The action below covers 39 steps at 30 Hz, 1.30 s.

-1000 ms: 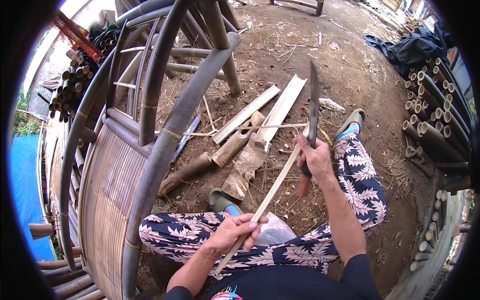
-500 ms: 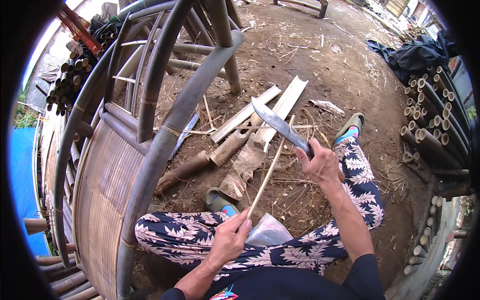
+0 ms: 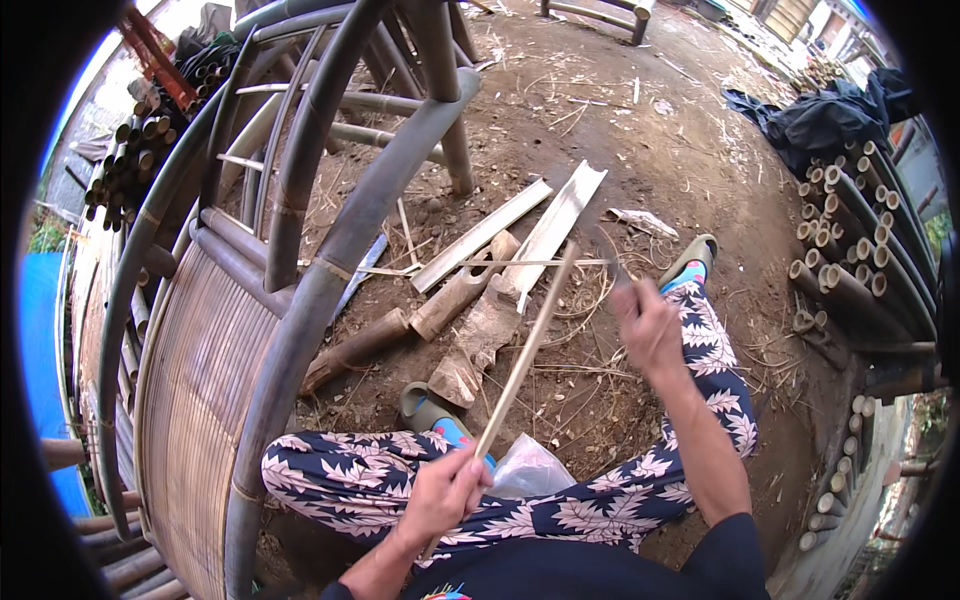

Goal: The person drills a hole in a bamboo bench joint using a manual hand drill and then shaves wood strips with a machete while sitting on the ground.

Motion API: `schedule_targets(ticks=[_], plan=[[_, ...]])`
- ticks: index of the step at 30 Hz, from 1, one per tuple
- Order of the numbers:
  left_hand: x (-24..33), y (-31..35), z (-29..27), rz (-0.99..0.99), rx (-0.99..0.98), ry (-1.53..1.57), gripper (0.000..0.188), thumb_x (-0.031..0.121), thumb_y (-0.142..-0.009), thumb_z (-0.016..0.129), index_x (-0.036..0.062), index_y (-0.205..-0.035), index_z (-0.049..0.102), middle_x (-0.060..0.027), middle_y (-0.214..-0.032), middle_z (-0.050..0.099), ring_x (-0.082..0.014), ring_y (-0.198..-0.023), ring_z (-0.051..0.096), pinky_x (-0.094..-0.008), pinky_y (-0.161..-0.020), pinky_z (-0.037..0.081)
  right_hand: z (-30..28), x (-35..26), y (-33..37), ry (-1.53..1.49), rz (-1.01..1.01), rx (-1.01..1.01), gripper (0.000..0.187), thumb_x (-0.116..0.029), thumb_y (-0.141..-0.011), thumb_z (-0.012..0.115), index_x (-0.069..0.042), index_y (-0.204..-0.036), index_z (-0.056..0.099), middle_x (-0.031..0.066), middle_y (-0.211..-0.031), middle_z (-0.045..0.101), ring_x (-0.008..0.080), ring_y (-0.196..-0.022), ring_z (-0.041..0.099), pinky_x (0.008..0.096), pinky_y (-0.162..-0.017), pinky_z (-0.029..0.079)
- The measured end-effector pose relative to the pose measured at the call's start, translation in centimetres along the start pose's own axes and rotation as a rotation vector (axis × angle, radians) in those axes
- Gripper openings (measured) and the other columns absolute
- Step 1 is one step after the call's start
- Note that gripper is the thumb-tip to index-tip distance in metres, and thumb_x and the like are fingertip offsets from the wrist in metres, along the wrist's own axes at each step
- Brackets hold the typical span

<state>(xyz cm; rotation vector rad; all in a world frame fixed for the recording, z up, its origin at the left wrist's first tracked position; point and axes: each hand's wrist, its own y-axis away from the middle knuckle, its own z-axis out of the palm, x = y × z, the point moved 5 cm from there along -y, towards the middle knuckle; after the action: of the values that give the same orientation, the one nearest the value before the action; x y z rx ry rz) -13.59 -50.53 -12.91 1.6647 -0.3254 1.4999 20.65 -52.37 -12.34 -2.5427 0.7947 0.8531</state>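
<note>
Shaving seems the step in hand; a bamboo chair (image 3: 205, 365) stands at left; a thin strip (image 3: 525, 353) slants over the ground (image 3: 700, 150), its lower part closed in the left hand (image 3: 443, 492); the right hand (image 3: 650, 325) grips a knife (image 3: 621, 272), its blurred blade just beside the strip's far end; the next move likely calls for a firm hold and a controlled blade angle.

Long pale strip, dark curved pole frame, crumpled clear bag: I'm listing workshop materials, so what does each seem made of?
Long pale strip: probably split bamboo, possibly wood; bare-looking, plain tan, grain unclear.
Dark curved pole frame: likely bamboo, faintly glossy; ringed joints mark the poles.
Crumpled clear bag: apparently thin plastic, shiny; see-through with creases.
</note>
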Motion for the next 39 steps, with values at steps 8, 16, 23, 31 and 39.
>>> schedule_targets(ticks=[8, 16, 23, 31, 39], plan=[[2.9, -3.3, 1.2, -0.080, 0.015, 0.212, 0.040, 0.015, -0.105, 0.047, -0.0002, -0.142, 0.047, -0.0010, -0.070, 0.054, -0.0038, -0.050, 0.045, -0.0185, -0.042, 0.032, 5.7, -5.4, 6.2, 0.084, -0.378, 0.008, 0.068, -0.074, -0.088, 0.048, -0.008, -0.075, 0.055, 0.0103, -0.062, 0.059, 0.0264, -0.052, 0.061, 0.0406, -0.049, 0.050], [0.0, 2.4, -1.9, -0.418, -0.069, 0.172, 0.034, 0.012, -0.104, 0.046, -0.0033, -0.134, 0.052, -0.0042, -0.071, 0.059, -0.0075, -0.053, 0.054, -0.0202, -0.046, 0.043, 3.9, 10.3, -3.3, -0.037, 0.437, 0.045, 0.064, -0.061, -0.097, 0.045, -0.002, -0.081, 0.062, 0.0123, -0.065, 0.061, 0.0277, -0.060, 0.062, 0.0443, -0.058, 0.049], [0.6, -7.6, -10.2, -0.532, -0.037, -0.337, 0.028, 0.017, -0.100, 0.052, -0.0060, -0.109, 0.064, -0.0107, -0.075, 0.070, -0.0117, -0.048, 0.061, -0.0239, -0.043, 0.049, 12.9, 7.3, 0.3, -0.432, 0.464, -0.296, 0.025, -0.011, -0.096, 0.055, 0.006, -0.113, 0.062, 0.0046, -0.075, 0.063, 0.0113, -0.055, 0.059, 0.0245, -0.050, 0.051], [1.5, -15.3, -10.2, -0.648, -0.106, -0.436, 0.025, 0.015, -0.090, 0.051, -0.0038, -0.087, 0.067, -0.0075, -0.068, 0.067, -0.0111, -0.042, 0.056, -0.0270, -0.040, 0.043, 23.3, 9.1, 6.0, -0.063, 0.076, -0.502, 0.022, -0.020, -0.100, 0.050, 0.000, -0.102, 0.060, 0.0197, -0.082, 0.068, 0.0339, -0.067, 0.067, 0.0431, -0.058, 0.055], [1.3, -16.0, -9.5, -0.697, -0.110, -0.404, 0.022, 0.012, -0.093, 0.050, -0.0033, -0.089, 0.065, -0.0055, -0.064, 0.063, -0.0101, -0.039, 0.052, -0.0250, -0.037, 0.041, 23.0, 4.7, 5.9, -0.411, -0.125, -0.187, 0.018, -0.013, -0.094, 0.060, 0.004, -0.102, 0.061, 0.0231, -0.088, 0.067, 0.0402, -0.073, 0.067, 0.0446, -0.061, 0.055]])
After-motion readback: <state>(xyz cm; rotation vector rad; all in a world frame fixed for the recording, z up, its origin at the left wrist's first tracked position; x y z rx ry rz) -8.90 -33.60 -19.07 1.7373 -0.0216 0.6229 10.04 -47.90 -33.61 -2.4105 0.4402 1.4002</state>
